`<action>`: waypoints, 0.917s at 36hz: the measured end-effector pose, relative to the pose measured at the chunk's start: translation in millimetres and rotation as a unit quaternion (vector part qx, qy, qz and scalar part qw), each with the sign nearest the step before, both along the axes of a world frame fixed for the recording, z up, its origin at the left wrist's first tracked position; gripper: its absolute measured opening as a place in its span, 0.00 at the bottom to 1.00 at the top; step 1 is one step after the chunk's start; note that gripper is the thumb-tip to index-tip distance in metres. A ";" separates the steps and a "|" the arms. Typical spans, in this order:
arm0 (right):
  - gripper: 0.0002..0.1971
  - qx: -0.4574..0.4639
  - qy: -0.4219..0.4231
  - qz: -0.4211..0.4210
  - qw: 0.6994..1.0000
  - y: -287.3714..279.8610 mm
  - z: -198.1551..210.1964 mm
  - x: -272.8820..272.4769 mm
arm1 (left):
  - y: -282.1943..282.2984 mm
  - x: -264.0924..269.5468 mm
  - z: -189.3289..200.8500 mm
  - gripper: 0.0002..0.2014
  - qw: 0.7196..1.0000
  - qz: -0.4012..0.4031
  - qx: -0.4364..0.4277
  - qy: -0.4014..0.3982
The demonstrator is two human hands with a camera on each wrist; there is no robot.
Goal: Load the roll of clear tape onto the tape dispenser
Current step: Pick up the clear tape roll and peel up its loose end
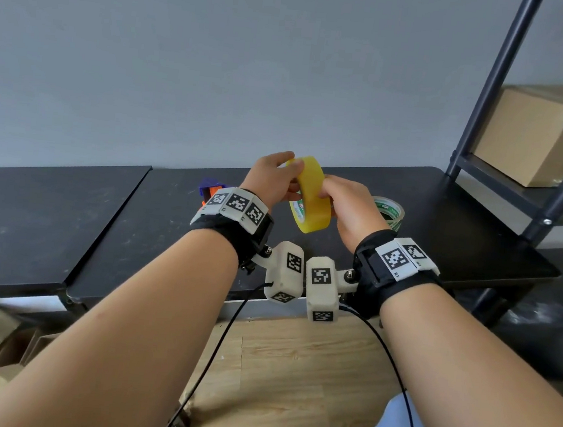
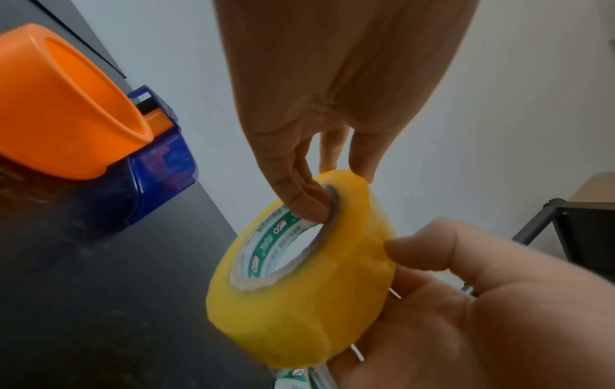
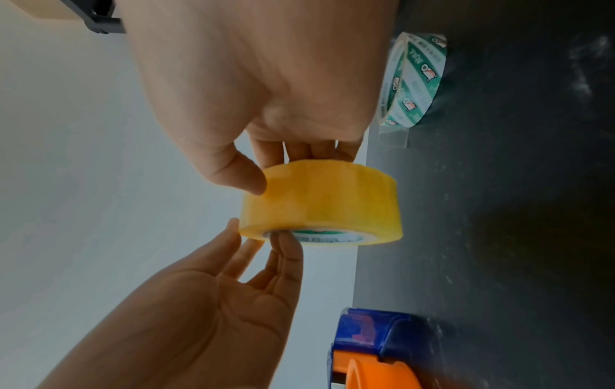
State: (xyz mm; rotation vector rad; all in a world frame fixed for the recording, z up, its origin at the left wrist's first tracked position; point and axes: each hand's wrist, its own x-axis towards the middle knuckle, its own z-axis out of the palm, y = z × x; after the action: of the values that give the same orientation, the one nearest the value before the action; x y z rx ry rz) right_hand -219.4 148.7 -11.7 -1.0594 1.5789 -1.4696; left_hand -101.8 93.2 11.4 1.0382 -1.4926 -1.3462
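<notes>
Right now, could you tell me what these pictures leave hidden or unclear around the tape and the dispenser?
- Tape dispenser: head view, mostly behind the left hand and its wristband; both wrist views crop it.
- Yellowish tape roll: its loose end shows in no view.
- Right hand: fingertips hidden behind the roll in all views.
- Nearly empty roll: remaining tape too thin to judge.

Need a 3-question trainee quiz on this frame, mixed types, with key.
1. True or false: the yellow roll is already on the dispenser.
2. What grips the roll? A) left hand only B) right hand only C) both hands
3. Fill in: a second, nearly empty roll lies on the ___.

Key: 1 false, it is held in the air above the table; 2 C, left fingers hooked in the core, right hand round the outside; 3 table.
</notes>
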 end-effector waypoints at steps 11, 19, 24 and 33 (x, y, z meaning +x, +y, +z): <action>0.19 -0.038 -0.013 0.055 0.998 9.2 1.6 0.5 | 3.5 1.9 1.3 0.25 1.000 0.003 -0.011 -0.009; 0.09 -0.046 -0.052 0.029 0.997 2.8 1.9 -2.0 | 8.5 5.3 2.9 0.23 0.999 -0.025 -0.035 -0.028; 0.06 -0.034 -0.073 0.029 0.996 -1.1 2.3 -3.0 | 8.2 5.0 4.1 0.23 0.998 -0.019 -0.047 -0.024; 0.18 -0.038 -0.069 0.062 0.995 0.3 -0.6 -2.2 | 6.7 6.7 1.4 0.25 0.999 -0.006 -0.040 -0.028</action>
State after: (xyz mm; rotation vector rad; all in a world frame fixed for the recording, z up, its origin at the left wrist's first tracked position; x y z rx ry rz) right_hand -221.6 149.0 -12.3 -1.0549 1.3462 -1.4938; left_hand -95.2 99.9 12.8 1.0247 -1.5831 -1.2650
